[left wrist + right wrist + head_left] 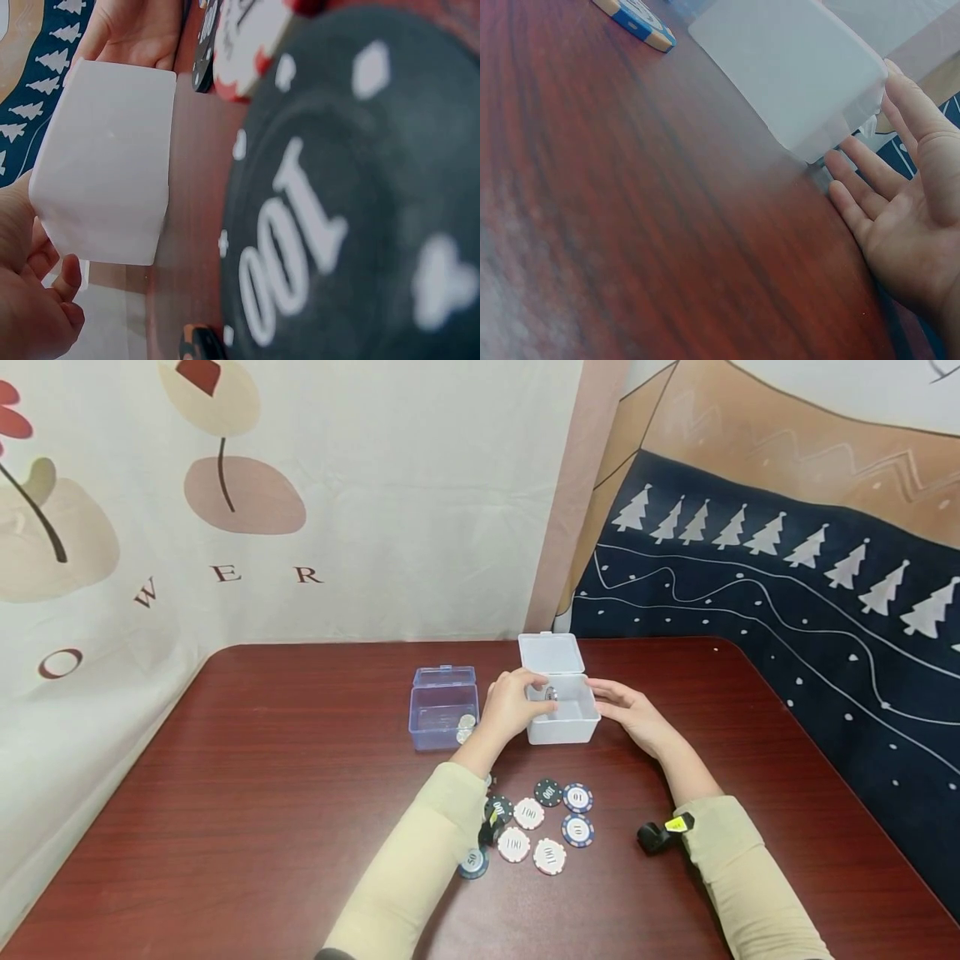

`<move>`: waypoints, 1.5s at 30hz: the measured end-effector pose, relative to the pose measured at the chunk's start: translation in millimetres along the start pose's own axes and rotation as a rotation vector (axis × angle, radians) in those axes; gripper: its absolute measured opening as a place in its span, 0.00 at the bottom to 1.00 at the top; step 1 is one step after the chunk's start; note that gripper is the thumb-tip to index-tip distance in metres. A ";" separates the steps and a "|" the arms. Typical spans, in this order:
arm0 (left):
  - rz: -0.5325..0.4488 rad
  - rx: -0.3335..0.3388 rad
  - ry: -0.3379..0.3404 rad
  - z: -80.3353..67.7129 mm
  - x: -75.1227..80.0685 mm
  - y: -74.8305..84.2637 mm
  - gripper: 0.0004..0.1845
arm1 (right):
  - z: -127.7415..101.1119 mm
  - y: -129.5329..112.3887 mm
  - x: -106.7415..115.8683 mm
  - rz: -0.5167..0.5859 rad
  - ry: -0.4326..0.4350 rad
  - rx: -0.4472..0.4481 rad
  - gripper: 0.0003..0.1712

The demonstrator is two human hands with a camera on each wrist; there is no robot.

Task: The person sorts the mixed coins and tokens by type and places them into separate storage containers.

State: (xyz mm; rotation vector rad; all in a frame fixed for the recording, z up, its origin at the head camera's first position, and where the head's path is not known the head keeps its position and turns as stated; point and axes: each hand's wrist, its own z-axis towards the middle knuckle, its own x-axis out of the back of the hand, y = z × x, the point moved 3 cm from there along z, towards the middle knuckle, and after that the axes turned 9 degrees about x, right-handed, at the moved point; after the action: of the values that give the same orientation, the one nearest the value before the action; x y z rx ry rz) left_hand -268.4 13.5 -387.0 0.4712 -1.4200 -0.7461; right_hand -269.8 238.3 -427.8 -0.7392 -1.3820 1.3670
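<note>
The white plastic box (562, 710) stands open near the middle of the wooden table (262, 793), its lid (551, 652) raised behind. The left hand (512, 703) reaches over the left rim with fingers curled and pinches a small chip (550, 693) just inside. The right hand (628, 708) lies flat against the right wall, fingers straight and relaxed, as the right wrist view shows.

The box looks light, thin-walled and smooth, so I judge it slides easily; the best hold is on the two opposite side walls. The poker chips (529, 813) look hard and stiff, and are best pinched at the rim.

Count: two boxes, the white one and a blue transparent box (442, 717) just to its left with at least one chip inside. About eight chips lie loose near the forearms; some are partly hidden by the sleeve.
</note>
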 end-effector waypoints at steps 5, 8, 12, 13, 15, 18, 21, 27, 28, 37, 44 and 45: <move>-0.022 -0.003 -0.004 -2.8 3.2 1.2 0.24 | 0.7 -0.3 -0.5 0.010 -0.008 0.000 0.30; -0.046 -0.021 0.012 -5.0 7.1 2.7 0.24 | 0.9 -0.4 -0.5 0.018 -0.008 -0.002 0.30; -0.071 -0.040 0.011 -8.5 11.6 5.2 0.25 | 0.8 -0.8 -0.2 0.019 -0.006 0.000 0.30; -0.077 -0.042 0.007 -9.9 12.7 5.9 0.25 | 0.6 -1.1 -0.2 0.018 -0.006 0.002 0.30; -0.092 -0.046 -0.001 -12.5 14.2 7.4 0.24 | 0.4 -1.0 0.0 0.016 -0.004 0.001 0.30; -0.131 -0.048 -0.011 -16.9 16.4 9.2 0.24 | 0.2 -0.5 0.1 0.017 -0.005 0.004 0.30; -0.192 -0.061 -0.022 -21.8 18.3 10.9 0.24 | 0.1 0.1 0.3 0.019 -0.002 0.004 0.29; -0.278 -0.104 -0.050 -35.8 22.7 18.2 0.24 | -0.2 -0.2 -0.2 0.005 -0.001 0.013 0.29; -0.282 -0.109 -0.057 -38.3 23.1 19.5 0.24 | -0.2 -0.4 -0.2 -0.001 -0.004 0.016 0.29; -0.296 -0.180 -0.097 -59.1 24.0 27.7 0.24 | -0.5 -0.6 -0.4 0.008 -0.003 0.008 0.31; -0.316 -0.183 -0.147 -72.2 22.6 28.6 0.24 | 0.4 -0.3 -1.0 0.013 -0.002 0.002 0.30; -0.314 -0.184 -0.154 -74.1 22.4 28.4 0.24 | 0.6 -0.1 -1.0 0.013 -0.003 0.002 0.30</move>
State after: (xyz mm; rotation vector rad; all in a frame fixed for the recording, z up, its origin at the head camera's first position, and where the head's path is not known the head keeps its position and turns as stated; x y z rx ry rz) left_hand -190.7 7.2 -360.2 0.5075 -1.4190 -1.1771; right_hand -270.0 237.2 -427.8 -0.7460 -1.3804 1.3797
